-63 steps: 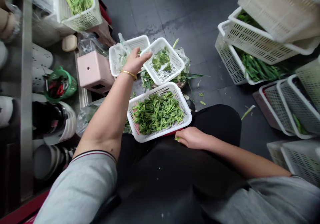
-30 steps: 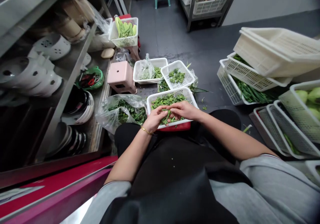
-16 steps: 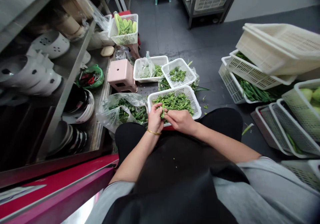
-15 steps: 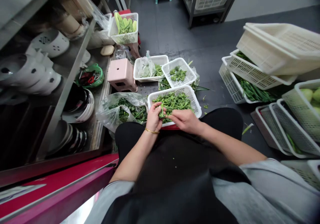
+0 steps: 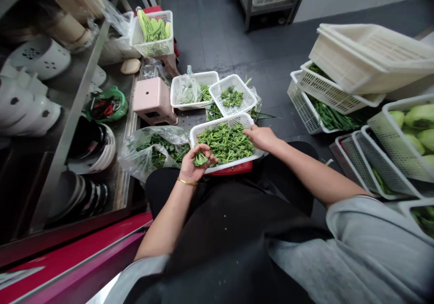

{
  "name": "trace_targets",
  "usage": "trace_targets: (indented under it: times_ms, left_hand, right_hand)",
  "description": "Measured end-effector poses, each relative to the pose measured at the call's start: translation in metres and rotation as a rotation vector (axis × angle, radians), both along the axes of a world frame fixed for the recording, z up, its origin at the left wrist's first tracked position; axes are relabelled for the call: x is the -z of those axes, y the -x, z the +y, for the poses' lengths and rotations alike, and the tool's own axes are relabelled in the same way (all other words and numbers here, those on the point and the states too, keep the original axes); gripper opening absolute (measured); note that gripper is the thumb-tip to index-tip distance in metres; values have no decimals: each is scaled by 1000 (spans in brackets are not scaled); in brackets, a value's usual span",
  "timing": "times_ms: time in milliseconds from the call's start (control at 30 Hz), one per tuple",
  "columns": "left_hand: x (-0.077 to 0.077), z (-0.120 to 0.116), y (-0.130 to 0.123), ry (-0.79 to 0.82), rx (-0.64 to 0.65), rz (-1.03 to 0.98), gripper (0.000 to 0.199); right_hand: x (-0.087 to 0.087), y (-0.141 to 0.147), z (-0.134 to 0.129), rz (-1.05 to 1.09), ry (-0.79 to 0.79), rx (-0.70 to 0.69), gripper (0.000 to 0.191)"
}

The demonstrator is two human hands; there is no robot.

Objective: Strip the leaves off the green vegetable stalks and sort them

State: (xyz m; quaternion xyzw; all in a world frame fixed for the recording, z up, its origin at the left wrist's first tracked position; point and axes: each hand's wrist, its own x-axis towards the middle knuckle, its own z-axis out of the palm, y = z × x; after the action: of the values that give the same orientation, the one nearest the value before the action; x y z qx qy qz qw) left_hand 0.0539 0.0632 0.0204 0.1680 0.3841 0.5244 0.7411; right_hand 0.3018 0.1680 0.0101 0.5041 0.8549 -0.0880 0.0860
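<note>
In front of my lap sits a white perforated basket (image 5: 222,124) heaped with cut green vegetable stems (image 5: 230,143). My left hand (image 5: 195,164) curls round a small bunch of green stems (image 5: 200,159) at the basket's near left corner. The cut ends of that bunch face up. Over the basket's right side is my right hand (image 5: 262,138), its fingertips pressed together at the edge of the heap. Whatever those fingertips hold is hidden or too small to name. Left of the basket, a clear plastic bag (image 5: 137,159) lies open with leafy greens inside.
A smaller white basket (image 5: 249,91) with some greens stands behind. Beyond it is another basket (image 5: 212,77) with bagged vegetables. A pink stool (image 5: 152,91) and a metal shelf (image 5: 76,96) with bowls are left. Stacked crates (image 5: 352,64) stand right.
My hands have moved apart: the right went from beside the left to the basket's right side, while the left drew back toward the near left corner with its bunch. The view has shifted slightly.
</note>
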Motion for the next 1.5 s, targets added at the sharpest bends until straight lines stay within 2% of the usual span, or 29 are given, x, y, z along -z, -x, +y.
trace_targets:
  times_ms: [133,200,267,400,600,700,767,867,933,967,1033,1100,1200,1367,1433,1500]
  left_hand:
    - [2,-1,0,-26,71,198,18]
    - [3,-1,1,-10,70,210,16]
    - [3,2,2,34,46,208,15]
    - [2,12,-2,34,45,203,20]
    - [-1,15,-15,28,107,154,21]
    - [0,12,-14,10,71,232,21]
    - [1,12,-16,-14,33,323,24]
    - [2,17,-24,-57,0,401,32]
    - [2,20,-32,-99,49,388,36]
    - [2,21,-36,-117,101,373,38]
    - [6,19,-41,-127,218,357,38]
    - [12,15,-42,-97,294,364,37]
    - [20,6,-40,-41,294,363,36]
    - [16,-4,-37,-57,248,411,29]
    - [12,-4,-38,-57,279,417,25]
    - [10,-4,-36,-14,297,336,22]
  right_hand:
    - [27,14,16,-108,67,-141,37]
    - [27,13,23,-79,66,-192,36]
    - [19,7,30,-12,53,-215,32]
    - [10,1,32,65,0,-139,28]
    - [31,25,21,-29,50,-61,32]
    - [19,23,33,43,47,-52,22]
    - [4,15,40,213,178,-35,15]
    - [-13,9,34,647,568,9,24]
    - [-17,16,19,865,745,9,33]
    - [-17,22,9,905,765,0,36]
    - [-15,36,-11,828,656,-49,38]
    - [-14,46,-28,618,410,-128,36]
    - [-17,46,-42,365,130,-256,31]
    - [-21,33,-44,439,-40,-189,40]
    - [-18,38,-46,366,-28,-206,43]
    - [-18,47,-54,294,1,-280,40]
